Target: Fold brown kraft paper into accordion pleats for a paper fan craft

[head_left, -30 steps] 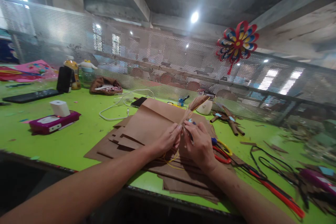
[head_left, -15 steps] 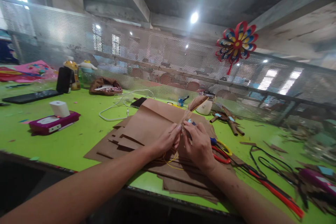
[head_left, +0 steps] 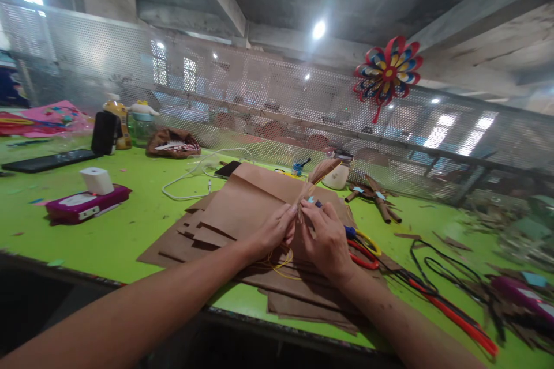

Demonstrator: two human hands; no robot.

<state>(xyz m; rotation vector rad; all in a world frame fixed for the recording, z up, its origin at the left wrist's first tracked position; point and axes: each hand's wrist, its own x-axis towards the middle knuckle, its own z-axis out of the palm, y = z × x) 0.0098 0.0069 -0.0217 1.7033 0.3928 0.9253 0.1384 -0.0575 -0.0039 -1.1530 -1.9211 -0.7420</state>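
Over a stack of brown paper sheets (head_left: 251, 202), my left hand (head_left: 279, 228) is closed around the lower end of a gathered brown paper piece (head_left: 322, 172), whose fanned top points up and right. My right hand (head_left: 326, 236) meets it from the other side, its thumb and fingers pinched at the same gathered neck. A thin yellow cord (head_left: 281, 268) hangs in loops below my hands onto the paper. What lies exactly between the fingertips is too small to make out. Scissors with yellow and red handles (head_left: 366, 251) lie just right of my right hand.
A red-handled tool with a black cord (head_left: 454, 314) lies at the right among paper scraps. Rolled brown paper pieces (head_left: 383, 207) rest behind it. At the left are a purple device (head_left: 89, 203) and a black phone (head_left: 52, 159). A perforated metal screen (head_left: 268, 86) borders the green table (head_left: 142, 219).
My right fingers have shifted slightly at the neck of the paper piece. My left hand keeps its hold, and the whole view has moved very little.
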